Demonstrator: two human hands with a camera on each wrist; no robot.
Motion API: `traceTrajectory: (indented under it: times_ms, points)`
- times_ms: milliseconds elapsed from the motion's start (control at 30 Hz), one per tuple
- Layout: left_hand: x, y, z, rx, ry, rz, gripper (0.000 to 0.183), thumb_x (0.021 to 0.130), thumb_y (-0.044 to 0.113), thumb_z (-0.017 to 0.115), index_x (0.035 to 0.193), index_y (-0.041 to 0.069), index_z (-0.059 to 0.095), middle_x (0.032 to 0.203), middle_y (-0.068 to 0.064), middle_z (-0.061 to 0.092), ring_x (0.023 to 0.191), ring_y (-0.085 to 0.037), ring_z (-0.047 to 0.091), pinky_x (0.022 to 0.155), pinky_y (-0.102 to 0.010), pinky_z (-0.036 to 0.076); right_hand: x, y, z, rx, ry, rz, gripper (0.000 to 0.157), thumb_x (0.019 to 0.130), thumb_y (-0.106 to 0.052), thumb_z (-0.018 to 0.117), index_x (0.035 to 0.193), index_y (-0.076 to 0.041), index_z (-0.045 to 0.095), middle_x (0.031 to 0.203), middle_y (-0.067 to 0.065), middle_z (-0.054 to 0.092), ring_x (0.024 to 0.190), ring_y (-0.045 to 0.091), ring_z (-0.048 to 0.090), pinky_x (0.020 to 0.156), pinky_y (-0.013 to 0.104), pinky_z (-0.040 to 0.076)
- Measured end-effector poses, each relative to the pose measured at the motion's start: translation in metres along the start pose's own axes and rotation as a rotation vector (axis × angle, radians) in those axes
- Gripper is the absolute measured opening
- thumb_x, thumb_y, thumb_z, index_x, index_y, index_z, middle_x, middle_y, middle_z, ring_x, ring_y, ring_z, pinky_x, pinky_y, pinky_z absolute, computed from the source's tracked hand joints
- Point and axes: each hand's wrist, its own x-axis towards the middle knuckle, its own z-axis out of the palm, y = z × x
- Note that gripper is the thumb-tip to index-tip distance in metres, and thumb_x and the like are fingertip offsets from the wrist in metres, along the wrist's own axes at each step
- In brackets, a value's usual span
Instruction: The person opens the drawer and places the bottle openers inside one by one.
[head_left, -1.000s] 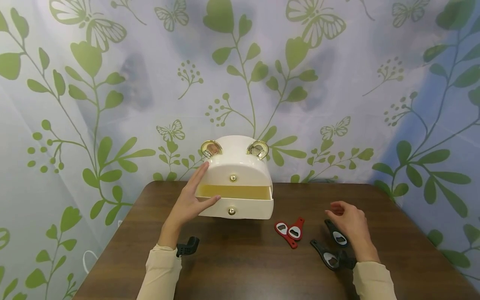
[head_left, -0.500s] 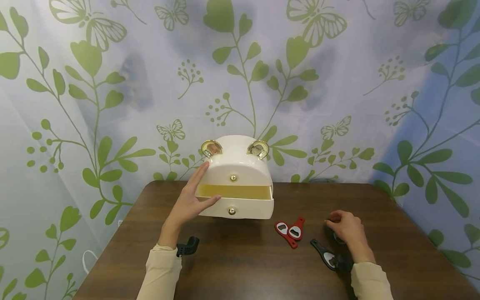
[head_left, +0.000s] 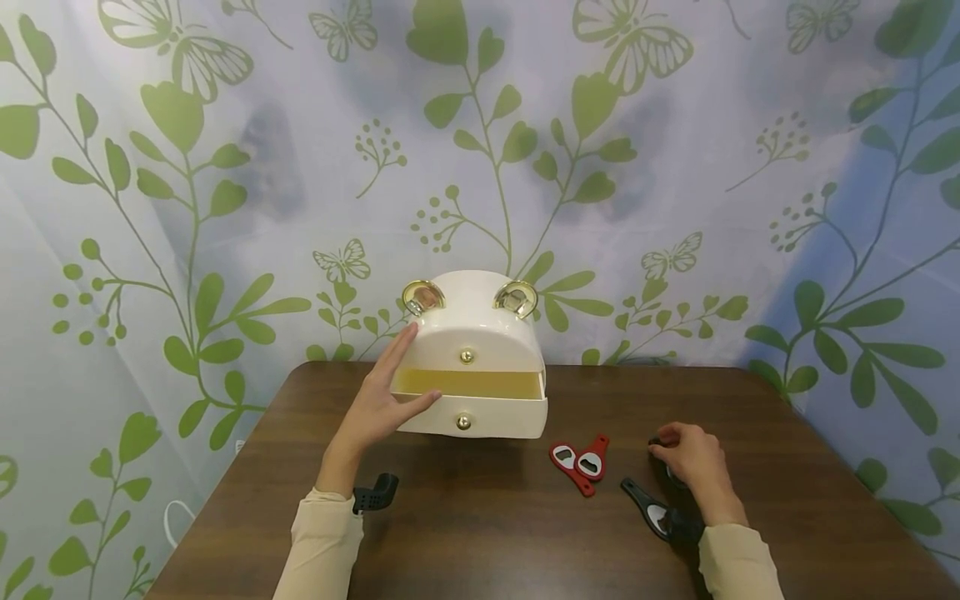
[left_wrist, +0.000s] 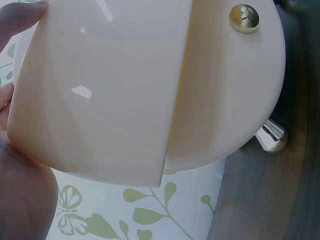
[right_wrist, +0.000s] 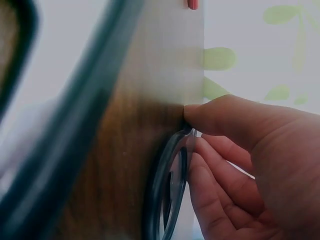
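A cream drawer box (head_left: 471, 304) with gold ears stands on the table, its lower drawer (head_left: 498, 419) pulled out. My left hand (head_left: 372, 410) lies against the box's left side, fingers extended and thumb reaching across the drawer front; the left wrist view shows the drawer front (left_wrist: 105, 100) up close. At the right, my right hand (head_left: 696, 461) pinches the handle end of a black bottle opener (right_wrist: 155, 187) between thumb and fingers. In the head view the hand covers most of that opener. Nearer the front lies a second black bottle opener (head_left: 634, 493).
Two red bottle openers (head_left: 582, 482) overlap on the wooden table (head_left: 465, 533), between the box and the black ones. Behind the table hangs a leaf-patterned cloth (head_left: 300, 208). A black wrist strap piece (head_left: 377, 493) juts out beside the left sleeve.
My right hand has come down onto the farther black bottle opener and now pinches it, covering most of it. The left hand and the drawer box stay as they were.
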Motion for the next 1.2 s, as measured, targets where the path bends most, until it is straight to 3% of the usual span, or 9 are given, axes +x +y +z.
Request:
traceTrajectory:
  times_ms: [667,1000,1200]
  points:
    - [0.000,0.000,0.001,0.012,0.000,-0.004,0.101,0.086,0.028,0.086,0.166,0.028,0.024,0.171,0.009,0.022,0.158,-0.021,0.021,0.123,-0.059,0.026,0.000,-0.003,0.003,0.013,0.015,-0.044,0.026,0.088,-0.022,0.076,0.107,-0.006,0.080,0.104,0.015,0.078,0.107,0.049,0.064,0.091,0.066,0.046]
    - [-0.001,0.000,0.001,-0.012,0.008,0.001,0.102,0.084,0.024,0.088,0.165,0.027,0.026,0.171,0.004,0.023,0.158,-0.023,0.022,0.122,-0.060,0.025,-0.001,-0.020,-0.002,0.061,0.053,-0.074,0.026,0.090,-0.019,0.076,0.112,-0.007,0.080,0.107,0.018,0.077,0.105,0.044,0.067,0.086,0.060,0.052]
    - [-0.001,0.001,0.001,0.001,0.007,0.001,0.101,0.086,0.025,0.087,0.165,0.028,0.025,0.171,0.007,0.023,0.158,-0.021,0.022,0.123,-0.059,0.026,-0.002,-0.033,-0.006,0.105,0.116,-0.105,0.026,0.091,-0.020,0.073,0.114,-0.008,0.079,0.104,0.015,0.078,0.094,0.037,0.072,0.079,0.053,0.056]
